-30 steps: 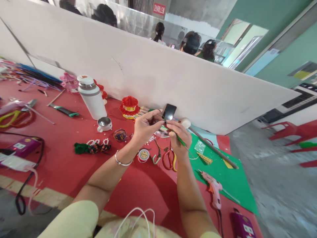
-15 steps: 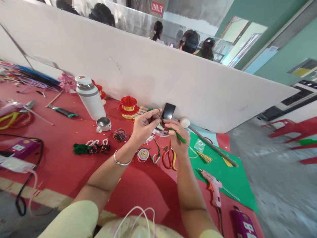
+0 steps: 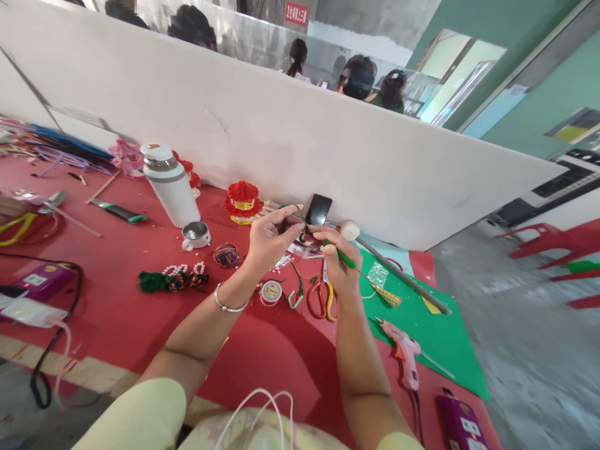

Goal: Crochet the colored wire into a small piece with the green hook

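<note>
Over the middle of the table my left hand (image 3: 273, 236) is closed, thumb and forefinger pinching a small dark piece of yarn work (image 3: 305, 229). My right hand (image 3: 342, 262) wraps around a thin tool with a green handle (image 3: 345, 259), apparently a crochet hook; its tip meets the yarn between my fingers, where details are too small to make out. A multicoloured yarn ball (image 3: 225, 255) lies left of my left wrist. Below my hands are a thread spool (image 3: 270, 292) and scissors with red and yellow handles (image 3: 321, 301). Behind them leans a phone (image 3: 319, 209).
A white thermos (image 3: 171, 186), its metal cup (image 3: 195, 234) and a red fringed ornament (image 3: 243, 201) stand at the back. A beaded green yarn piece (image 3: 173, 279) lies left. Right are a pink glue gun (image 3: 402, 353) and a purple power strip (image 3: 462, 422). A white partition (image 3: 300, 137) borders the table.
The green-handled tool has shifted slightly and its angle has changed a little in my right hand. Another person's hand has come in at the far left edge. My left hand barely moves.
</note>
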Demonstrator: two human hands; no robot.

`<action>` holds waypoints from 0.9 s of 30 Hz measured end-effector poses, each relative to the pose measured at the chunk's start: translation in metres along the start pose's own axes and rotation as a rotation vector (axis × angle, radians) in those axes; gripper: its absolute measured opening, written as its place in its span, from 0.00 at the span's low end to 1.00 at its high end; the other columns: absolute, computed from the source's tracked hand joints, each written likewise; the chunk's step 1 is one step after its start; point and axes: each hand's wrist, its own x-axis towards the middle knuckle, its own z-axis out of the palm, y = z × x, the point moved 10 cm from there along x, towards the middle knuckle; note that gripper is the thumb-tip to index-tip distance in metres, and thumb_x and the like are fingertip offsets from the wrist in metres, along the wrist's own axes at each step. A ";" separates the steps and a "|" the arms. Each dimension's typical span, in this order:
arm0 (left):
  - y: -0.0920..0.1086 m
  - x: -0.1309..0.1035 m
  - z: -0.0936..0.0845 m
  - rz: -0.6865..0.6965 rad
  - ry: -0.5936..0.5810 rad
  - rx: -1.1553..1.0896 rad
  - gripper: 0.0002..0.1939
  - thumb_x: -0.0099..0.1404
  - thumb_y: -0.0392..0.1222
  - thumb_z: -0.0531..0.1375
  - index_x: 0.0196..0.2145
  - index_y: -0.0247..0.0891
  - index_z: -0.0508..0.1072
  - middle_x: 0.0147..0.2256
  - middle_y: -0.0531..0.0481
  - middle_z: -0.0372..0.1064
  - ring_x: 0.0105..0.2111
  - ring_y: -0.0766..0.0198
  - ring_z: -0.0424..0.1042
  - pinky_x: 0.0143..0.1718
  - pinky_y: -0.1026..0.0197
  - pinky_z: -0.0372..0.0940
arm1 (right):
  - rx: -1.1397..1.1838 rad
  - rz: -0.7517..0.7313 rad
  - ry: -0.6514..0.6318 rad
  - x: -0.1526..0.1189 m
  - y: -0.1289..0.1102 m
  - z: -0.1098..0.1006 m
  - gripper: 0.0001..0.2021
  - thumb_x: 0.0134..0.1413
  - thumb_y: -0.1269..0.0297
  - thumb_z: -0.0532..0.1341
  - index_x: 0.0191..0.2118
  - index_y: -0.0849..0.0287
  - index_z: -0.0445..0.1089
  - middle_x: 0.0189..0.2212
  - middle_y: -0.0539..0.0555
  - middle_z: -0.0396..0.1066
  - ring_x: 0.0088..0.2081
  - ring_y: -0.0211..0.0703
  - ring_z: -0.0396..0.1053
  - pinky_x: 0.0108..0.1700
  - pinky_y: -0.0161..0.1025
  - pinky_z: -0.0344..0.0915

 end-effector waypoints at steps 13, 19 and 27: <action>-0.008 0.000 0.000 -0.119 0.023 -0.122 0.17 0.55 0.35 0.74 0.45 0.39 0.89 0.31 0.52 0.80 0.27 0.69 0.75 0.28 0.65 0.72 | -0.020 -0.028 -0.026 0.002 -0.002 0.002 0.15 0.73 0.49 0.62 0.51 0.49 0.82 0.53 0.57 0.86 0.54 0.54 0.83 0.55 0.56 0.83; -0.007 0.001 -0.002 -0.106 0.056 -0.111 0.17 0.53 0.35 0.75 0.43 0.38 0.89 0.29 0.52 0.79 0.28 0.68 0.74 0.29 0.64 0.72 | -0.121 -0.107 0.004 0.003 -0.014 -0.001 0.13 0.74 0.52 0.62 0.51 0.49 0.82 0.52 0.57 0.86 0.53 0.53 0.84 0.54 0.54 0.83; -0.009 -0.001 0.000 -0.151 0.028 -0.127 0.19 0.53 0.34 0.75 0.45 0.37 0.88 0.28 0.53 0.77 0.26 0.70 0.71 0.25 0.66 0.66 | -0.116 -0.098 -0.020 0.004 -0.012 0.002 0.13 0.73 0.52 0.63 0.52 0.48 0.82 0.54 0.57 0.85 0.52 0.52 0.85 0.55 0.54 0.83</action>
